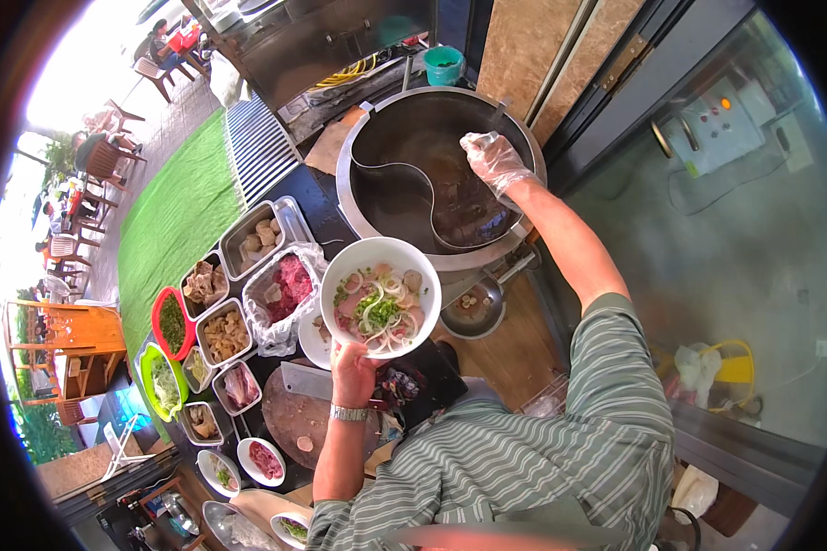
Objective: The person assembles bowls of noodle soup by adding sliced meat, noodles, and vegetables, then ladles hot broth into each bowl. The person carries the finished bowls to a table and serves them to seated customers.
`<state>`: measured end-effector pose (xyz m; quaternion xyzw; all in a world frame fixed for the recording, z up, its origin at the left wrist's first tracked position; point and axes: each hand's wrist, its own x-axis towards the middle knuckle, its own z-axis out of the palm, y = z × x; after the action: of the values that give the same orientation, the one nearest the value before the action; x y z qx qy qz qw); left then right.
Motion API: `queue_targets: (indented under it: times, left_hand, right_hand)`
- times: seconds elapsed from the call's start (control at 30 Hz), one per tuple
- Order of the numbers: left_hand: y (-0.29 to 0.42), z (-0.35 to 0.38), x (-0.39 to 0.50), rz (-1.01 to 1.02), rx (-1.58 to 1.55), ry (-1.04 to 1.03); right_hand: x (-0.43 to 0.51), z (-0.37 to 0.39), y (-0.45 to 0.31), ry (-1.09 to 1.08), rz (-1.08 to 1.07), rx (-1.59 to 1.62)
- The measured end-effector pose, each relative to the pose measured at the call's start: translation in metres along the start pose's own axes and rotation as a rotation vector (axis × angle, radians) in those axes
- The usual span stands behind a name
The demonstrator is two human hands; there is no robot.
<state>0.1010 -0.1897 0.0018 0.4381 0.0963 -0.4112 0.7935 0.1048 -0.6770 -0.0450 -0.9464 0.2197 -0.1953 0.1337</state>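
Observation:
My left hand (353, 375) grips the lower edge of a white bowl (401, 257). In the bowl are sliced meat, onion rings (393, 337), chopped green onion (379, 311) and a meatball (412, 279). My right hand (494, 157), in a clear plastic glove, is above a large round metal pot (345, 172). Its fingers are curled in, and whether they hold anything is not visible. A curved metal divider (432, 200) splits the pot, with dark broth on both sides. Just left of the held bowl, partly covered by it, is another white bowl (309, 339).
A cleaver (307, 381) lies on a round chopping board (282, 420). Beyond it stand a plastic-lined container of raw meat (293, 282), a meatball tray (260, 237), a red basket (158, 324) and a green basket (145, 372). A steel pan (472, 327) sits below the pot.

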Motion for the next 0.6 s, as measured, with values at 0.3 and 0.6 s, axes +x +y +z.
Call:
queue_targets:
  times: [0.3,0.6]
  left_hand:
    - [0.007,0.018,0.038,0.005,0.055,-0.08]
    - [0.0,0.043,0.095,-0.029,0.1,-0.209]
  right_hand:
    - [0.011,-0.084,0.004,0.204,0.793,0.75]
    - [-0.013,-0.239,0.016,0.412,0.841,0.97]
